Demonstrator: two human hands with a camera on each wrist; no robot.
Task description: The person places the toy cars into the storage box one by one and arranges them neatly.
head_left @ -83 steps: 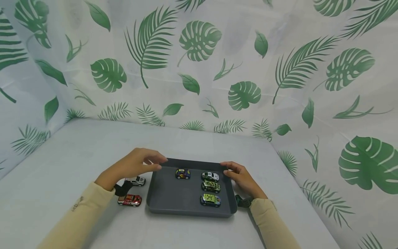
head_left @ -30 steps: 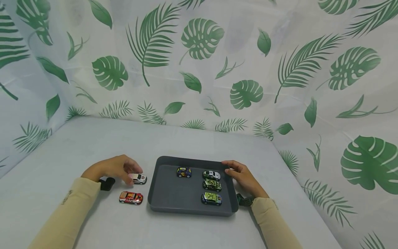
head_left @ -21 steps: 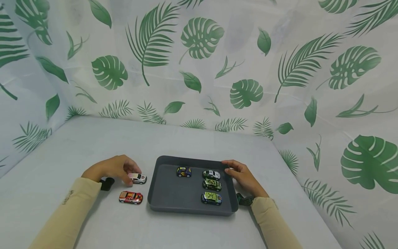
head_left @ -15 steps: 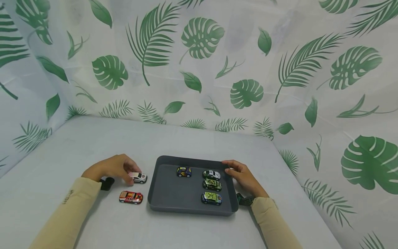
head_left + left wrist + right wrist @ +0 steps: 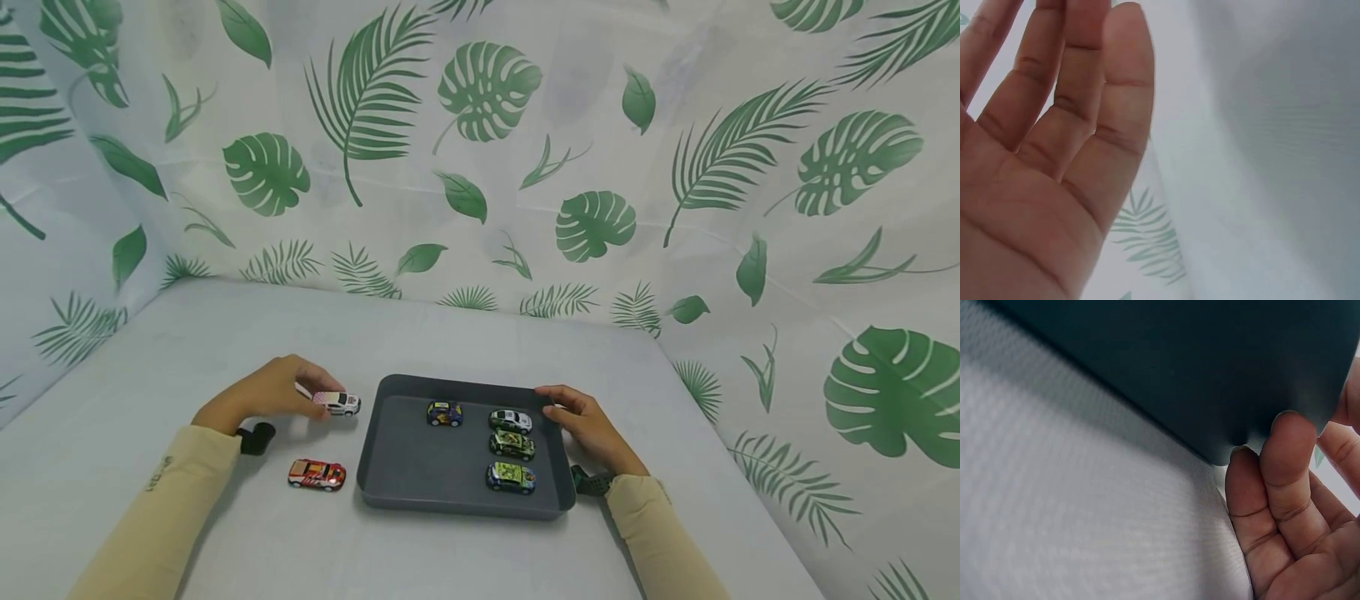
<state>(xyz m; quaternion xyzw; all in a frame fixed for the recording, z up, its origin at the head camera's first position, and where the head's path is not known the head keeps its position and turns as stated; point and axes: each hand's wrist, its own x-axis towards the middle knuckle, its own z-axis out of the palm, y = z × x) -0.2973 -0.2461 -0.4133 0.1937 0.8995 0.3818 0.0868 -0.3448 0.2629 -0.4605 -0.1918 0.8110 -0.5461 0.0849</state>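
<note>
My left hand (image 5: 273,390) pinches a white toy car (image 5: 339,403) by its rear end, a little above the table, left of the dark grey tray (image 5: 420,507). The left wrist view shows the palm and fingers (image 5: 1125,94); the car is out of sight there. At the tray's far right corner my right hand (image 5: 588,429) grips the rim. Its fingertips (image 5: 1288,447) press against the tray's outer wall (image 5: 1166,369) in the right wrist view. A red and orange toy car (image 5: 317,474) stands on the table below my left hand.
Inside the tray, a blue and yellow car (image 5: 445,413) stands near the back. Down the right side are a white and green car (image 5: 511,421), a green camouflage car (image 5: 512,444) and a yellow-green car (image 5: 511,477). Leaf-print cloth (image 5: 465,208) hangs behind the white table (image 5: 247,325).
My left hand has come from the tray's left rim to the white car, taken hold of it and raised it slightly off the table. The right hand stays at the tray.
</note>
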